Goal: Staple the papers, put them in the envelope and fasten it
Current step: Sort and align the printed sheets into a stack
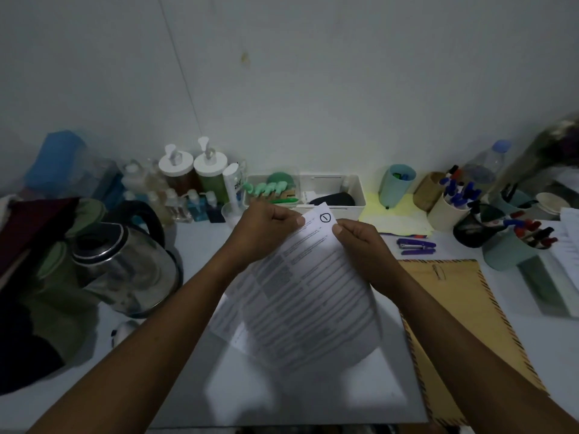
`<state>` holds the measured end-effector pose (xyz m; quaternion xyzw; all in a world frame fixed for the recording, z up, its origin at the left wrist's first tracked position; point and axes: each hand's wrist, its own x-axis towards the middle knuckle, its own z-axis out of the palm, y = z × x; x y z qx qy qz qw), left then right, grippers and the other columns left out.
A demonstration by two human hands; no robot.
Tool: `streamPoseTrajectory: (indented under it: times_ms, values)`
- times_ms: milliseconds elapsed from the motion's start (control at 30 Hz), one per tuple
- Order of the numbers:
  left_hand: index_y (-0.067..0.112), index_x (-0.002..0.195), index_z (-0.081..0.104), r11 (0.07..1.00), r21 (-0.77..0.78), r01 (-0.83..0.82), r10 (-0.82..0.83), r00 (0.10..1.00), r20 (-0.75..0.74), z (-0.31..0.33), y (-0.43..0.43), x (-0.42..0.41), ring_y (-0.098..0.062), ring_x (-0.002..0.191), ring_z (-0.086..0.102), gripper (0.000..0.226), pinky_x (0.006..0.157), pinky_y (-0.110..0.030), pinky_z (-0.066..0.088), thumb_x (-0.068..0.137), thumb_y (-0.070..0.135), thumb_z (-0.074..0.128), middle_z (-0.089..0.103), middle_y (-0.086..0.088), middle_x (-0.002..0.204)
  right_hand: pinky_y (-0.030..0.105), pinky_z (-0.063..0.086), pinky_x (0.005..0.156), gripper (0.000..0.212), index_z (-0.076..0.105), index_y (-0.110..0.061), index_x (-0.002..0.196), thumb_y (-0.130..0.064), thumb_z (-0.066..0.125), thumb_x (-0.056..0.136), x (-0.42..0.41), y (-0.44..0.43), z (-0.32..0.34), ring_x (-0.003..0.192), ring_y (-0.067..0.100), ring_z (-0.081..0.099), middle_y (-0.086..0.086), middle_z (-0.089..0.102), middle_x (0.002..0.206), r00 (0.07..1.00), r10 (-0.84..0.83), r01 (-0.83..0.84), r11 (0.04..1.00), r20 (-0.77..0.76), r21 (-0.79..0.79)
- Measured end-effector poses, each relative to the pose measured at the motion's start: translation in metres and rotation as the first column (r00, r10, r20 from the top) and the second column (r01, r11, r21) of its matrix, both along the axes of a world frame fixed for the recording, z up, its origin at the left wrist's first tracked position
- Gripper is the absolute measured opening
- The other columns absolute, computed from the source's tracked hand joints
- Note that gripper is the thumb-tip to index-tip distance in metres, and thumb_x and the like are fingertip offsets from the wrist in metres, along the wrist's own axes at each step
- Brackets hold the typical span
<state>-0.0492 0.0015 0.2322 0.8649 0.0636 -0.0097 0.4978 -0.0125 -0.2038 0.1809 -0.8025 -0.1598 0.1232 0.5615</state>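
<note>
The papers are held lifted above the table, their top corner pinched from either side by the left hand and the right hand. The sheets appear to be getting squared, so stapling is judged not yet done. The purple stapler lies untouched at about two o'clock from the sheets, and the brown envelope lies flat between three and four o'clock. Next, one hand must be freed for the stapler.

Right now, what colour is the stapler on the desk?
Dark purple; the stapler shows best in the head view.
</note>
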Motion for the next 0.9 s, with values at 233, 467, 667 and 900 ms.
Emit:
streamPoseTrajectory:
  times_ms: [233, 467, 667, 900]
  values:
    - [0.018, 0.094, 0.081, 0.987, 0.158, -0.018, 0.033, 0.995, -0.091, -0.037, 0.010, -0.011, -0.010, 0.074, 0.070, 0.013, 0.075, -0.027, 0.056, 0.088, 0.026, 0.072, 0.078, 0.004, 0.085, 0.029, 0.050, 0.068, 0.037, 0.067, -0.007, 0.088, -0.029, 0.043, 0.105, -0.002, 0.008, -0.028, 0.070, 0.014, 0.063, 0.008, 0.067, 0.078, 0.994, 0.101, -0.104, 0.978, -0.028, -0.183]
    - [0.017, 0.076, 0.079, 0.998, 0.066, -0.005, 0.024, 0.954, -0.299, -0.141, 0.018, -0.037, 0.005, 0.056, 0.060, 0.019, 0.059, -0.015, 0.044, 0.089, 0.028, 0.071, 0.067, 0.018, 0.061, 0.010, 0.038, 0.062, 0.028, 0.063, -0.026, 0.075, -0.026, 0.054, 0.101, -0.029, 0.012, -0.129, 0.064, -0.008, 0.057, -0.016, 0.059, 0.066, 0.995, 0.068, -0.086, 0.943, -0.068, -0.322]
    - [0.018, 0.101, 0.078, 0.995, -0.020, -0.095, 0.085, 0.953, -0.290, -0.182, 0.020, -0.026, 0.008, 0.081, 0.067, 0.018, 0.073, -0.008, 0.048, 0.084, 0.025, 0.077, 0.076, 0.008, 0.096, -0.002, 0.036, 0.065, 0.021, 0.078, -0.014, 0.097, -0.025, 0.061, 0.098, -0.021, 0.018, -0.161, 0.071, -0.006, 0.058, -0.008, 0.070, 0.085, 0.997, -0.002, -0.024, 0.936, -0.074, -0.351]
    - [0.016, 0.104, 0.078, 0.970, -0.066, -0.236, 0.206, 0.930, -0.305, -0.194, 0.037, -0.011, -0.006, 0.097, 0.070, 0.023, 0.094, -0.023, 0.052, 0.083, 0.022, 0.078, 0.076, 0.003, 0.106, 0.010, 0.039, 0.066, 0.020, 0.077, -0.022, 0.096, -0.038, 0.066, 0.092, 0.020, 0.040, -0.168, 0.079, 0.007, 0.066, -0.008, 0.074, 0.091, 0.996, -0.071, 0.045, 0.915, -0.051, -0.401]
